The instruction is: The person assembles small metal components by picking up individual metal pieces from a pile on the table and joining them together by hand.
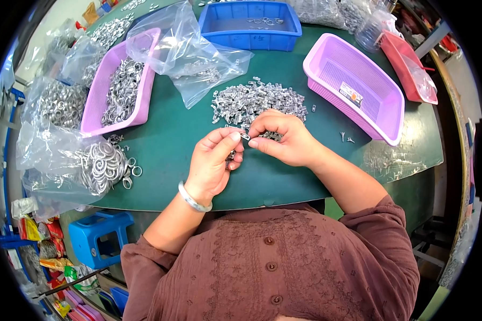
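Observation:
Above the near part of the green table, my left hand (215, 155) pinches a small silver metal piece (245, 136) between thumb and forefinger. More metal parts show partly inside its curled fingers. My right hand (284, 138) meets it from the right, thumb and forefinger closed at the other end of the same piece. Some metal parts (273, 136) show beneath my right fingers; whether they are held or lie on the table I cannot tell. Just beyond both hands spreads a heap of small silver metal pieces (260, 101).
Left stands a pink basket (151, 69) of metal parts, near plastic bags and a pile of silver rings (103, 167). A blue tray (246, 41) is at the back beside a clear bag (179, 48). Right are a purple basket (353, 101) and a red tray (407, 64). A blue stool (93, 243) stands below.

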Demonstrator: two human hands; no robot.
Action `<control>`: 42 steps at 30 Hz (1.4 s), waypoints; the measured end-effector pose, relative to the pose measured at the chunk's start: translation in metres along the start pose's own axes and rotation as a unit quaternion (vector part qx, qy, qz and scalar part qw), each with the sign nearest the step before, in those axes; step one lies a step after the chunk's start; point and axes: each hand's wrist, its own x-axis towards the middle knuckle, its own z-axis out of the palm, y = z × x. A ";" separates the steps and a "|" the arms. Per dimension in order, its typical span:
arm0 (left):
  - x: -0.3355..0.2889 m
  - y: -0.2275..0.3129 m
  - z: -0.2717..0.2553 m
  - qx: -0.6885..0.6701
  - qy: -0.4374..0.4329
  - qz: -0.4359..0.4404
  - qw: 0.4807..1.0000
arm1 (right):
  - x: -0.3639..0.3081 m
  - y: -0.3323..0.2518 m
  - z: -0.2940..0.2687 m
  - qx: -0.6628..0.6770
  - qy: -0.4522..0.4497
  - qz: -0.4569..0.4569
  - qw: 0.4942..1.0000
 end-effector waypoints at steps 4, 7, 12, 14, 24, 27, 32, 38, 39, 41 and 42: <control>-0.001 0.000 0.001 -0.001 -0.005 0.003 1.000 | 0.000 0.000 0.001 0.012 0.003 0.014 1.000; -0.003 -0.001 0.001 0.007 0.001 0.007 1.000 | -0.001 -0.001 0.002 -0.002 0.018 0.003 1.000; -0.004 -0.001 -0.001 0.000 -0.009 0.003 1.000 | 0.000 -0.002 0.001 -0.075 0.024 -0.045 0.996; -0.005 -0.001 -0.001 0.007 -0.013 -0.001 1.000 | -0.001 -0.002 0.001 -0.096 0.023 -0.060 0.993; -0.004 -0.002 -0.002 0.037 -0.004 -0.013 0.999 | -0.001 -0.002 0.002 -0.145 0.025 -0.097 0.984; -0.004 -0.002 -0.002 0.033 -0.010 -0.020 0.999 | -0.001 -0.001 0.002 -0.145 0.030 -0.102 0.984; -0.004 -0.002 -0.004 0.022 -0.018 -0.024 0.999 | 0.000 -0.002 0.002 -0.146 0.032 -0.107 0.983; -0.004 -0.003 -0.003 0.015 -0.029 -0.023 0.999 | -0.001 -0.001 0.003 -0.142 0.035 -0.105 0.984; -0.004 -0.003 -0.004 0.014 -0.030 -0.024 0.999 | -0.001 -0.001 0.003 -0.140 0.036 -0.105 0.984; -0.004 -0.003 -0.004 0.013 -0.031 -0.024 0.999 | 0.000 -0.001 0.003 -0.137 0.036 -0.105 0.984; -0.004 -0.002 -0.004 0.010 -0.034 -0.024 0.999 | 0.000 -0.001 0.003 -0.135 0.035 -0.104 0.985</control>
